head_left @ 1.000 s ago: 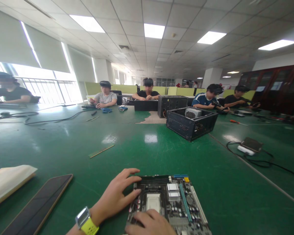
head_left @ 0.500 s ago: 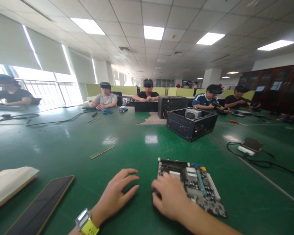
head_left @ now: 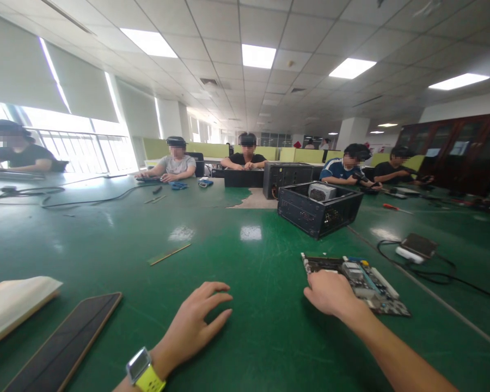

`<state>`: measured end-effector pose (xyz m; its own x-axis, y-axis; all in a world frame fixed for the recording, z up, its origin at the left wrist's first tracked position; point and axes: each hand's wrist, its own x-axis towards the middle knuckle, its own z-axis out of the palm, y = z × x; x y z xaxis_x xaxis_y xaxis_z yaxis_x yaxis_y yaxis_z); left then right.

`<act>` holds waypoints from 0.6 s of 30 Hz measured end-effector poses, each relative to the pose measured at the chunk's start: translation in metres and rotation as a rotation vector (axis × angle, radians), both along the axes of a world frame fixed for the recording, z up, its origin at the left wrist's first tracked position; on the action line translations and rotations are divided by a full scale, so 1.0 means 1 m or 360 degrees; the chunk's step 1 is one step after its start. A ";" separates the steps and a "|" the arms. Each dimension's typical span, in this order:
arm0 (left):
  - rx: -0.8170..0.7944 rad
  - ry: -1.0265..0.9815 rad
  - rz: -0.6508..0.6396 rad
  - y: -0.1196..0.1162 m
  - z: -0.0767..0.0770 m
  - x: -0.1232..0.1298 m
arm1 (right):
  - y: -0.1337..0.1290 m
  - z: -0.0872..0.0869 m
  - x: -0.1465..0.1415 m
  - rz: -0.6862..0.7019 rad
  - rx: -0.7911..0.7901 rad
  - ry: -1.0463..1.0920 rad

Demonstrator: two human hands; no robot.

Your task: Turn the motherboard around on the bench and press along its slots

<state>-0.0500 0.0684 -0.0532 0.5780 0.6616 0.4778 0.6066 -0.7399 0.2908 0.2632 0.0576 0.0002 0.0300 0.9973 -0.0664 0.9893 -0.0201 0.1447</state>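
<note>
A motherboard (head_left: 371, 291) lies to the right on the green table (head_left: 245, 348), with white slots and a heatsink facing up. Over its left part rests my right hand (head_left: 330, 293), fingers curled at the board's near left edge; the fingertips are partly hidden. My left hand (head_left: 198, 316) is held above the table left of centre, its fingers apart and nothing in them. A watch with a yellow-green strap (head_left: 147, 375) is on the left wrist. Farther left lie a dark phone-like slab (head_left: 65, 343) and a pale packet (head_left: 16, 305).
Beyond the motherboard stands an open black computer case (head_left: 298, 212), another case (head_left: 288, 177) behind it. A thin strip (head_left: 170, 254) lies left of centre. At right are a black adapter (head_left: 420, 245) and cables. Several people sit around the table.
The motherboard has slid right and away from me, together with my right hand. My left hand has stayed in place.
</note>
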 end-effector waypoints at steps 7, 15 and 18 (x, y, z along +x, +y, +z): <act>-0.0035 0.0030 -0.0050 -0.005 0.006 0.003 | -0.055 0.019 -0.053 0.0990 -0.0468 0.0459; -0.0245 0.0172 -0.0254 -0.015 0.011 0.007 | -0.049 -0.001 -0.072 0.1058 -0.0185 0.1154; -0.0291 0.0185 -0.0257 -0.015 0.012 0.009 | -0.029 -0.018 -0.061 0.0674 0.0240 0.0913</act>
